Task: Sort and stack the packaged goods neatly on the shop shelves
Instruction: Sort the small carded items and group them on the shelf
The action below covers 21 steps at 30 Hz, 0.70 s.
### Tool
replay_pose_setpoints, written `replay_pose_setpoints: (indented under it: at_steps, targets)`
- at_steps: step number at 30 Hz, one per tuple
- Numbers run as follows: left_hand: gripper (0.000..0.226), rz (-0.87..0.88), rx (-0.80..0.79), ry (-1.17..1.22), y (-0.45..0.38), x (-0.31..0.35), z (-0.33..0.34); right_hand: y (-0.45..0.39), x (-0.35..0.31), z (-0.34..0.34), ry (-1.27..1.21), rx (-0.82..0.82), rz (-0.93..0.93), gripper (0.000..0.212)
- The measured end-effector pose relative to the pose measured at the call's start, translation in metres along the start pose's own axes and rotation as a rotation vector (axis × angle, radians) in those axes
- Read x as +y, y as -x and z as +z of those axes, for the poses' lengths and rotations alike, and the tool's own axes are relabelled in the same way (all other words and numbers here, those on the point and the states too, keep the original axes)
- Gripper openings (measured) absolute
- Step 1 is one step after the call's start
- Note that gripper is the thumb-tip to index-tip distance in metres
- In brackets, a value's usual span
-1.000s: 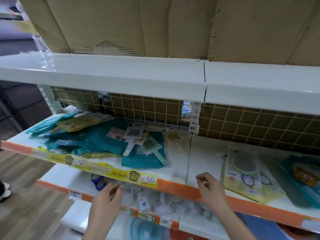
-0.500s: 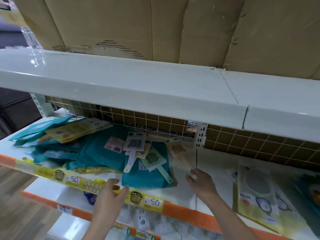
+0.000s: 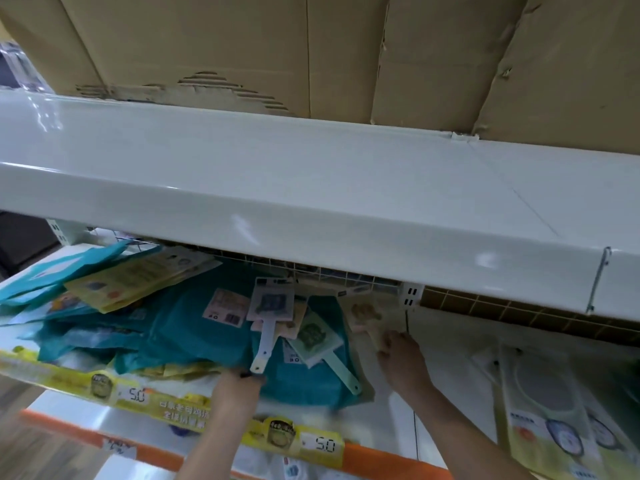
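Observation:
A messy pile of teal packs (image 3: 194,327) and yellow packs (image 3: 138,282) lies on the left part of the middle shelf (image 3: 391,420). On the pile rest paddle-shaped carded items: a white one (image 3: 270,303), a green one (image 3: 315,337) and a beige one (image 3: 363,315). My left hand (image 3: 239,386) reaches over the shelf front, its fingertips at the white paddle's handle end and the teal pack's edge; its grip is blurred. My right hand (image 3: 403,358) is further in, fingers closed on the beige paddle's handle.
A deep white upper shelf (image 3: 311,202) overhangs the pile and carries cardboard boxes (image 3: 242,46). A yellow price strip (image 3: 138,396) runs along the shelf front. Yellow-green packs (image 3: 554,410) lie flat to the right. A slotted upright (image 3: 412,296) and wire grid back the shelf.
Both hands moved up from the shelf's front edge and into the shelf. The right hand reached the beige paddle; the left hand reached the pile's front. The view came closer.

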<state>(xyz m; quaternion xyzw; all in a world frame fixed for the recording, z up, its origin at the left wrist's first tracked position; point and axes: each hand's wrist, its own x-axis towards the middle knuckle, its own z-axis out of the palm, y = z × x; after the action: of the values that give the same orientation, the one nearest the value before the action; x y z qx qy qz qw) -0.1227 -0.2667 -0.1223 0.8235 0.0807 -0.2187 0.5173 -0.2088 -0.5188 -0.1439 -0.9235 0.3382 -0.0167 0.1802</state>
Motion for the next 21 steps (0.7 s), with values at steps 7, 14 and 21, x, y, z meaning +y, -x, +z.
replay_pose_setpoints:
  at_steps: [7, 14, 21]
  targets:
    - [0.010, 0.118, 0.003, 0.289, -0.033, 0.013, -0.029, 0.006, -0.036, -0.005, -0.177, -0.069, 0.205, 0.043]
    - [0.004, 0.217, 0.063, 0.543, -0.064, 0.043, -0.087, 0.030, -0.059, 0.011, -0.336, 0.027, 0.350, 0.035]
    - [0.033, 0.334, 0.210, 0.463, -0.083, 0.052, -0.147, 0.042, -0.081, 0.020, -0.369, 0.070, 0.341, 0.041]
